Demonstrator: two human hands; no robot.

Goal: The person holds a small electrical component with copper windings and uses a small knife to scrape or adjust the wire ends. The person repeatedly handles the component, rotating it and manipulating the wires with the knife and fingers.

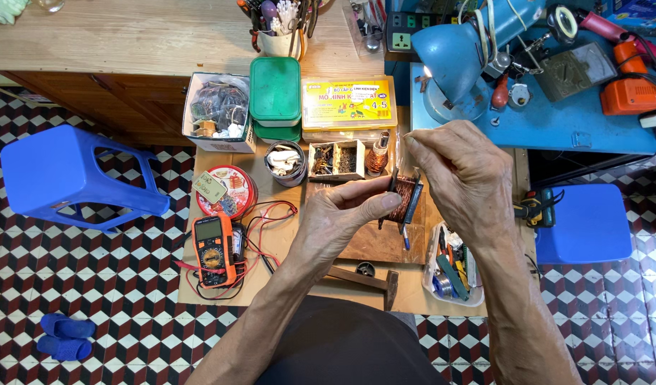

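My left hand (342, 214) grips a small bobbin wound with copper wire (404, 196), thumb pressed on its side, held above a wooden board (378, 242). My right hand (463, 175) is just right of the coil, fingers pinched at its top on what looks like a thin strip or wire end; the detail is too small to make out. A second copper coil (377, 157) stands upright behind the hands.
An orange multimeter (212, 249) with red and black leads lies at left. A hammer (367, 279) lies at the low table's front edge. Small parts boxes (335, 160), green containers (274, 96), a blue lamp (453, 60) and blue stools (64, 175) surround the table.
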